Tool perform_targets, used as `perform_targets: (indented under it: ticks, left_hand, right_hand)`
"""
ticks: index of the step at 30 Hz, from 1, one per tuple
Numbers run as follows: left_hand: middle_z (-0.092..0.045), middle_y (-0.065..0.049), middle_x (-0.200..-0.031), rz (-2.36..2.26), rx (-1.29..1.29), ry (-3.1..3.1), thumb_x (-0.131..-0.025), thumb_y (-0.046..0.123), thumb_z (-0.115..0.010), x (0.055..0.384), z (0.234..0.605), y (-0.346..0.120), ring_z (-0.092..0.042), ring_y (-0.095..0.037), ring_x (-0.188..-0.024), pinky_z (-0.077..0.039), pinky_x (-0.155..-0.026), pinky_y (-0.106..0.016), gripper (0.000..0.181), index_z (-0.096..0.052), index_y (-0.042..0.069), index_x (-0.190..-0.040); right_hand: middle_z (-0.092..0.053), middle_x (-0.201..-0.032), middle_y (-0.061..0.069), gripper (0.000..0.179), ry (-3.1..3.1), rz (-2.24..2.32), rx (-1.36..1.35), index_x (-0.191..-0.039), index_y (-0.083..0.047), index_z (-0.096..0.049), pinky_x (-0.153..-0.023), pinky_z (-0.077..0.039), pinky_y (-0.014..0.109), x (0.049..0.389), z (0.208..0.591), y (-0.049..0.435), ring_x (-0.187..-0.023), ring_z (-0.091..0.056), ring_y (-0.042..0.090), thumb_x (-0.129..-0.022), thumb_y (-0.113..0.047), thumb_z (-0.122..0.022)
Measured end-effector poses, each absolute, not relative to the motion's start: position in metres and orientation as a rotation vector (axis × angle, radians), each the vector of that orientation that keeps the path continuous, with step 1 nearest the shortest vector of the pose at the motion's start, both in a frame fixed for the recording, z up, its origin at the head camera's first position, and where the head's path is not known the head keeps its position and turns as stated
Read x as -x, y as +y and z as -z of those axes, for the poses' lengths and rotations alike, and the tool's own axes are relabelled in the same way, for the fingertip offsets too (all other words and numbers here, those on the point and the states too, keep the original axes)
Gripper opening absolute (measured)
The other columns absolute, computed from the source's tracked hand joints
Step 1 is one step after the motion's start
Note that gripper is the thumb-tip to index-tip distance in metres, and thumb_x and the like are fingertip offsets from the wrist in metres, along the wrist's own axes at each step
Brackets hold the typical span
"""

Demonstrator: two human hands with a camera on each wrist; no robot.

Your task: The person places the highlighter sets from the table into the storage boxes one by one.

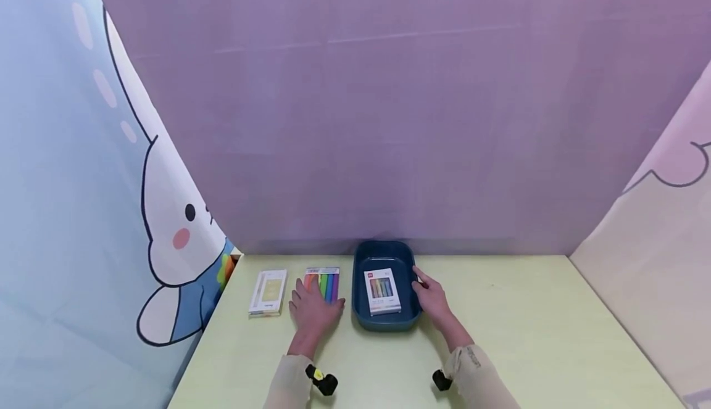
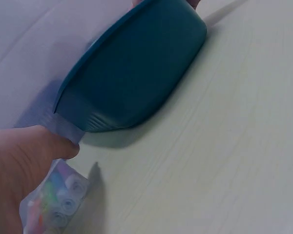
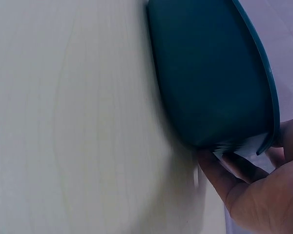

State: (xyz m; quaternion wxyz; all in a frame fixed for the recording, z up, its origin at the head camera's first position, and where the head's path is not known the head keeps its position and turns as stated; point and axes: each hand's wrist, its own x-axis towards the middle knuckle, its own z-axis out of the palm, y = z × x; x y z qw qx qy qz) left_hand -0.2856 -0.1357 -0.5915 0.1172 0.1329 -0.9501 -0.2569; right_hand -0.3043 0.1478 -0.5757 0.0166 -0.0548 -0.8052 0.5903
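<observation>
My left hand [image 1: 315,312] lies over a clear pack of rainbow-coloured markers [image 1: 329,282], its fingers spread. In the left wrist view, the thumb extends above the pack's end, where round marker ends [image 2: 68,202] show; the other fingertips are hidden there. A dark teal tray [image 1: 361,319] stands just right of the pack. Inside it lies a white box [image 1: 382,292] with coloured sticks pictured on its front. My right hand [image 1: 433,298] grips the tray's right side. In the right wrist view, fingers [image 3: 222,180] reach beneath the tray's edge, with part of the hand behind the rim.
Left of the marker pack, a white box with a yellow panel [image 1: 268,293] lies on the pale table [image 1: 533,329]. A purple cloth [image 1: 389,119] hangs behind the table's back edge. Printed curtains [image 1: 72,211] flank both sides.
</observation>
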Motion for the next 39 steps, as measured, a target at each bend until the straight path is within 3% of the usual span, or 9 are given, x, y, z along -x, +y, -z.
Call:
perform_targets:
  ticks: [9, 12, 19, 32, 39]
  left_hand:
    - [-0.021, -0.029, -0.148, 0.832, -0.484, -2.794, -0.07, 0.057, -0.078, 0.2926, 0.5922, -0.1337, -0.032, -0.05, -0.124, -0.029, -0.099, -0.067, 0.104, -0.029, 0.011, -0.15]
    - [-0.028, -0.029, -0.14, 0.773, -0.492, -2.832, -0.07, 0.058, -0.077, 0.2935, 0.5923, -0.1326, -0.037, -0.049, -0.117, -0.033, -0.096, -0.066, 0.105, -0.027, 0.011, -0.15]
    - [-0.042, -0.027, -0.116, 0.661, -0.496, -2.898, -0.071, 0.055, -0.076, 0.2916, 0.5938, -0.1344, -0.041, -0.046, -0.103, -0.037, -0.084, -0.061, 0.091, -0.04, 0.006, -0.139]
    - [-0.046, -0.023, -0.11, 0.734, -0.534, -2.838, -0.063, 0.06, -0.079, 0.2882, 0.5972, -0.139, -0.042, -0.043, -0.098, -0.038, -0.082, -0.061, 0.092, -0.046, 0.013, -0.135]
    - [-0.047, -0.023, -0.107, 0.725, -0.555, -2.788, -0.062, 0.061, -0.079, 0.285, 0.5988, -0.1407, -0.044, -0.042, -0.095, -0.039, -0.081, -0.06, 0.091, -0.047, 0.01, -0.131]
  right_hand:
    - [-0.052, -0.133, 0.023, 0.044, -2.494, -1.842, 0.171, -0.144, -0.015, -0.05, -0.098, -0.04, 0.047, 0.307, 0.582, 0.1497, -0.114, -0.049, 0.031, -0.099, -0.014, -0.052]
    - [-0.054, -0.13, 0.022, 0.044, -2.487, -1.848, 0.172, -0.144, -0.016, -0.05, -0.098, -0.04, 0.048, 0.3072, 0.5816, 0.1496, -0.114, -0.05, 0.031, -0.099, -0.015, -0.052]
    - [-0.057, -0.119, 0.02, 0.044, -2.485, -1.864, 0.19, -0.144, -0.015, -0.05, -0.092, -0.043, 0.044, 0.3042, 0.5808, 0.1464, -0.107, -0.052, 0.03, -0.1, -0.014, -0.052]
    - [-0.057, -0.121, 0.022, 0.044, -2.491, -1.869, 0.179, -0.144, -0.014, -0.049, -0.091, -0.043, 0.044, 0.3, 0.5795, 0.1455, -0.107, -0.052, 0.031, -0.1, -0.014, -0.051]
    - [-0.055, -0.129, 0.024, 0.044, -2.486, -1.871, 0.148, -0.145, -0.013, -0.048, -0.096, -0.041, 0.048, 0.3001, 0.5804, 0.1439, -0.114, -0.051, 0.033, -0.101, -0.013, -0.05]
